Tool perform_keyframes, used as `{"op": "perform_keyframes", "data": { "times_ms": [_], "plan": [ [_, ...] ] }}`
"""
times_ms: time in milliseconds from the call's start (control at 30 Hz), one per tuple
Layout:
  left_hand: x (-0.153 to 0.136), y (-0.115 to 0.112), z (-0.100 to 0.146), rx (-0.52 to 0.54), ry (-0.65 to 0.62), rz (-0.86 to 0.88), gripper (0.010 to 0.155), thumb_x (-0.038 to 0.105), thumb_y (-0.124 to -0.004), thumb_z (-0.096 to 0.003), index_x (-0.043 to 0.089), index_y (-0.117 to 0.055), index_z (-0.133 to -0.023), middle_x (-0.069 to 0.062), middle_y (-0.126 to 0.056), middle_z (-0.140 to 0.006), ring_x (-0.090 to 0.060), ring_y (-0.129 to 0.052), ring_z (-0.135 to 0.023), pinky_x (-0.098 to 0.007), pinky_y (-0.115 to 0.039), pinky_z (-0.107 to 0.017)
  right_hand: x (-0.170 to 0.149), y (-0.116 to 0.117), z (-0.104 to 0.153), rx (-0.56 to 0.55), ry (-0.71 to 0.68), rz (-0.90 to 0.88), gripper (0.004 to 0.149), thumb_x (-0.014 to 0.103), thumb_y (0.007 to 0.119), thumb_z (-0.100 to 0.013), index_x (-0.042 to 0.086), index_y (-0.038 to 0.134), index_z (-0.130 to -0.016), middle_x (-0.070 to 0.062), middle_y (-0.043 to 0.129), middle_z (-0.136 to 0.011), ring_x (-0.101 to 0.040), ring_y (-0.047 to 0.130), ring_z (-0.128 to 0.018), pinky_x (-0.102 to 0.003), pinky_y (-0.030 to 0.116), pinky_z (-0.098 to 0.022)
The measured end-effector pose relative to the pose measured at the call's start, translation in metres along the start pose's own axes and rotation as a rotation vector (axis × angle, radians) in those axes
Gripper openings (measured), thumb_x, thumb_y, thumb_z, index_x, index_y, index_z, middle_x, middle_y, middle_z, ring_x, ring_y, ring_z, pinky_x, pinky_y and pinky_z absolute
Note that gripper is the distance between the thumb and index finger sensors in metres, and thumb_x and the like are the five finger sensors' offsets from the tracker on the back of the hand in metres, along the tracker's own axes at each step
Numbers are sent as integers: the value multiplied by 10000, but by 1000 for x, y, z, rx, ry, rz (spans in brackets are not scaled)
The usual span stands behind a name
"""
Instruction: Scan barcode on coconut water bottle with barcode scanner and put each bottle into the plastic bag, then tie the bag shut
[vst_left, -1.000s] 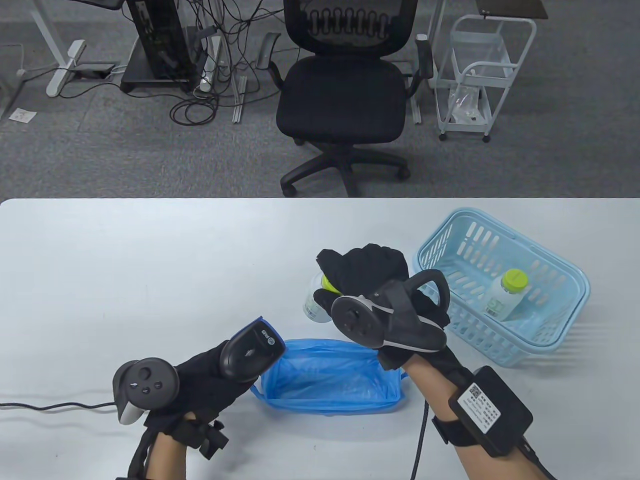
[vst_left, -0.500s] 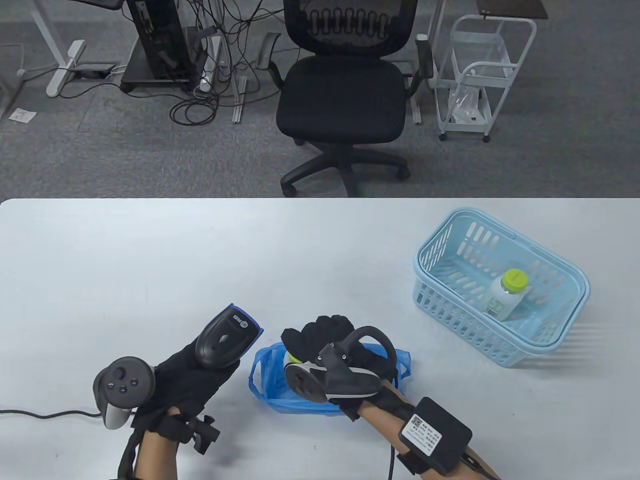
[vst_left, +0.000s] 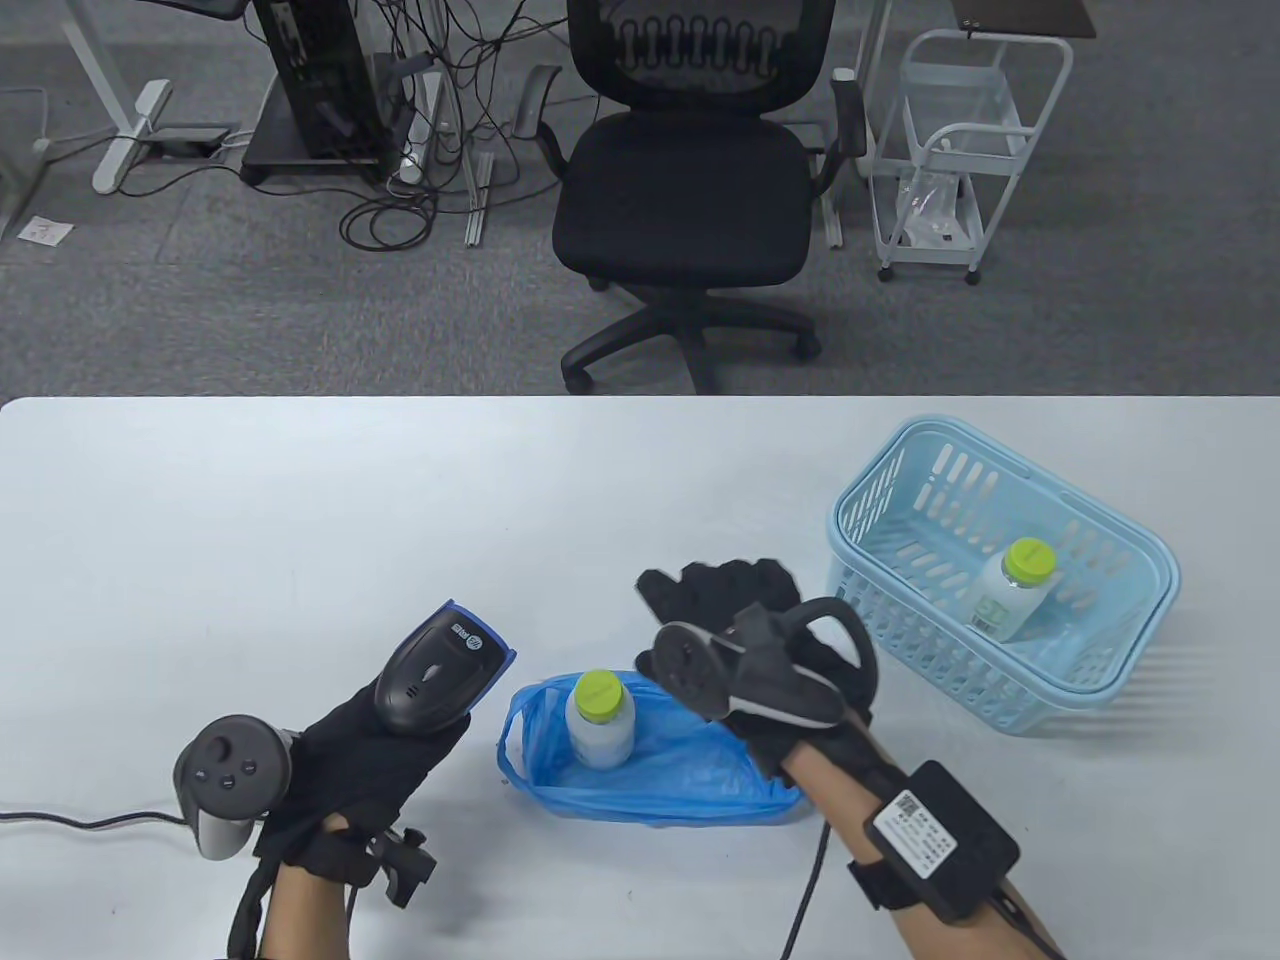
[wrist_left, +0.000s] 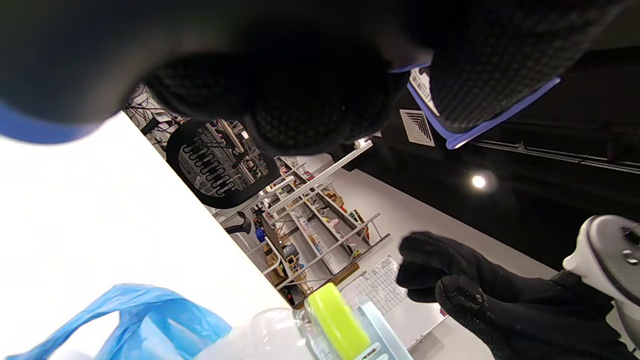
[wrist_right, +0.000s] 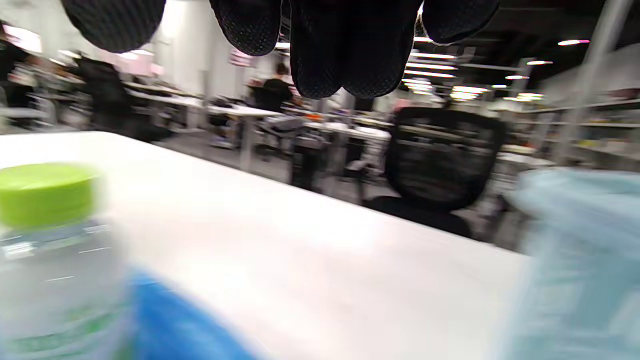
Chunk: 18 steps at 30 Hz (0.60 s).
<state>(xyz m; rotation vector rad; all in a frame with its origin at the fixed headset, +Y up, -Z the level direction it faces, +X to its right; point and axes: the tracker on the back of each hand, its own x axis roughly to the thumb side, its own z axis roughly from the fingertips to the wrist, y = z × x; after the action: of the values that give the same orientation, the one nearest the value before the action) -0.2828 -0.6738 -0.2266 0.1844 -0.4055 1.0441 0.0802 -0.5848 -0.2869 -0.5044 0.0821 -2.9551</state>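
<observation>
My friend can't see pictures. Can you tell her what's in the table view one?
A bottle with a green cap stands in a blue plastic bag on a white table. The left hand grips a barcode scanner; the right hand hovers empty. Another bottle sits in a light blue basket.

Gloved fingers (wrist_left: 300, 110) curl round the scanner (wrist_left: 480, 65) above a green-capped bottle (wrist_left: 320, 325) and blue bag (wrist_left: 135, 320).
</observation>
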Motion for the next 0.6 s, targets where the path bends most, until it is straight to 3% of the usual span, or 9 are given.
{"op": "perform_keyframes", "data": {
  "times_ms": [67,200,300,367,533,600],
  "plan": [
    [0,0,1,1,0,2,457,457,-882,-655,207,-798,-1028,56,-961,-854,-187,-1047,-640,-493,-901,-518,-47,-10,2,48,169,23,667,589,641,-547,317,482,-1134,-92,597,-1177,-391,684,-1049,-653,476,-802],
    [3,-1,2,-9,1,-29,464,429,-900,-647,205,-782,-1036,54,-947,-869,-189,-1039,-658,-502,-895,-529,-115,-6,2,171,346,37,663,572,682,-553,352,461,-1138,-125,545,-1208,-429,644,-1078,-671,456,-807],
    [4,-3,3,-11,7,-47,467,416,-905,-643,206,-775,-1039,56,-942,-874,-188,-1036,-666,-505,-892,-537,-171,15,-3,303,500,87,697,572,706,-547,364,414,-1145,-139,519,-1219,-444,628,-1089,-677,453,-807],
    [4,-4,3,-16,12,-54,467,414,-906,-642,205,-775,-1039,56,-941,-875,-189,-1034,-667,-507,-891,-537,-203,37,-7,422,559,26,773,586,734,-528,367,330,-1150,-160,475,-1227,-463,615,-1092,-685,451,-803],
    [4,-3,4,-10,17,-69,465,420,-902,-643,210,-776,-1038,61,-943,-872,-187,-1036,-665,-502,-892,-537,-240,82,-19,639,617,-41,843,574,795,-498,366,288,-1139,-158,545,-1194,-443,705,-1054,-676,513,-788],
    [4,-3,4,-8,21,-74,463,420,-901,-645,210,-776,-1038,60,-943,-872,-184,-1035,-665,-503,-892,-536,-246,92,-24,667,622,-46,840,560,809,-494,377,291,-1130,-132,598,-1172,-406,759,-1027,-658,548,-783]
  ]
}}
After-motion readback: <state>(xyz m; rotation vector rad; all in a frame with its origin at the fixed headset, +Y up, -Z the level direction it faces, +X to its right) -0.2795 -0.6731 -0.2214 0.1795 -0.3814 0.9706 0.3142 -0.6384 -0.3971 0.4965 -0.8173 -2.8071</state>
